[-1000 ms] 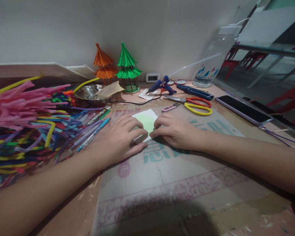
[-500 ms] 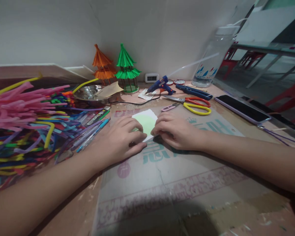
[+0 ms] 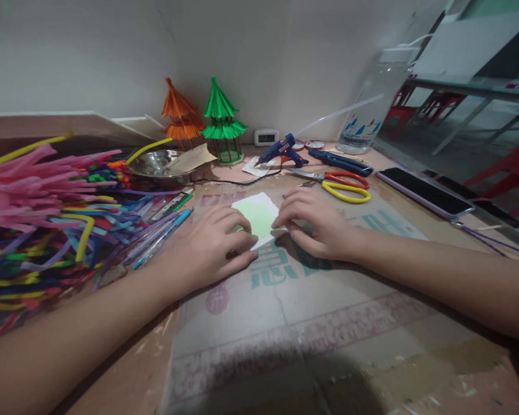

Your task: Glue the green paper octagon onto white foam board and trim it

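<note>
A small pale green sheet of paper (image 3: pixel 258 213) lies on a printed cardboard mat (image 3: pixel 285 311) in the middle of the table. My left hand (image 3: pixel 207 248) rests on the paper's left edge with its fingers curled down, pressing it flat. My right hand (image 3: pixel 313 222) presses the paper's right edge with bent fingertips. Part of the sheet is hidden under both hands.
A heap of coloured pipe cleaners (image 3: pixel 38 213) and pens fills the left side. At the back stand a steel bowl (image 3: pixel 155 163), orange (image 3: pixel 179 115) and green (image 3: pixel 220 118) paper pagodas, a blue glue gun (image 3: pixel 281 151), scissors (image 3: pixel 341 183), a phone (image 3: pixel 424 192) and a water bottle (image 3: pixel 372 104).
My right hand has slid a little up and to the right along the paper's edge. The left hand and the paper have stayed nearly still.
</note>
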{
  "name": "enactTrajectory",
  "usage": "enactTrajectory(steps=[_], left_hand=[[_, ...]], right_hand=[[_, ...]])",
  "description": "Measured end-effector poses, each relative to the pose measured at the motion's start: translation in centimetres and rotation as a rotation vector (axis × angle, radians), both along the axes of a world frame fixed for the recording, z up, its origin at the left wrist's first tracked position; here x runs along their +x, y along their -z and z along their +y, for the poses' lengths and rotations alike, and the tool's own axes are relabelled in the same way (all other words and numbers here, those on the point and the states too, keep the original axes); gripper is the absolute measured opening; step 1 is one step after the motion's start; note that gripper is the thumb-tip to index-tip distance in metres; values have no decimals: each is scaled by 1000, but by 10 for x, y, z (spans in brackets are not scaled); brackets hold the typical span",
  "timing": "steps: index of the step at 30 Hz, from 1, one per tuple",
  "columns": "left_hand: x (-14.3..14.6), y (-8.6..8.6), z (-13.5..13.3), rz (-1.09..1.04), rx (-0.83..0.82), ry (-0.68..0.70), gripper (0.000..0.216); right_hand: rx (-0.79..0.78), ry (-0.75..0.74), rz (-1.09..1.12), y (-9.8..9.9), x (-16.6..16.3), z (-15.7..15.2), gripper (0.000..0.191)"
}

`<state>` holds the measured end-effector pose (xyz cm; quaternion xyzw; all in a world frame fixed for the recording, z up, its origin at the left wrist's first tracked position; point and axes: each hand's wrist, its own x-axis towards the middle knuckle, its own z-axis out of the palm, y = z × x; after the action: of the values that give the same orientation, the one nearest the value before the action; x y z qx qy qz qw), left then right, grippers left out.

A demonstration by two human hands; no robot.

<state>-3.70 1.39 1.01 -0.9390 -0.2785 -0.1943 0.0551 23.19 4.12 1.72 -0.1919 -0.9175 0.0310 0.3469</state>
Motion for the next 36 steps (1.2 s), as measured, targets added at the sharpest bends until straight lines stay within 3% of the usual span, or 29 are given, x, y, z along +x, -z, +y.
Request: enactTrajectory(steps=[6,17,21,27,31,36], left_hand=[[0,-1,-2,9,-3,-4,21],[2,-3,-2,12,-12,13,20],[1,-2,-4,-27,-58,-29,19],[-5,6,-2,-392,-117,-68,21],[-5,4,-2,-496,-178,-79,19],[-3,-3,-2,-517,-159,-97,9]], right_hand=[[35,-19,-109,1,-3,-3,14],[9,-58,-77,0,-2,-1,16],[-22,70,63,2,-1,1,13],[-259,299,244,2,0,9,3],[-393,361,277,-1,0,12,10],[-393,355,269,-2,3,13,13]])
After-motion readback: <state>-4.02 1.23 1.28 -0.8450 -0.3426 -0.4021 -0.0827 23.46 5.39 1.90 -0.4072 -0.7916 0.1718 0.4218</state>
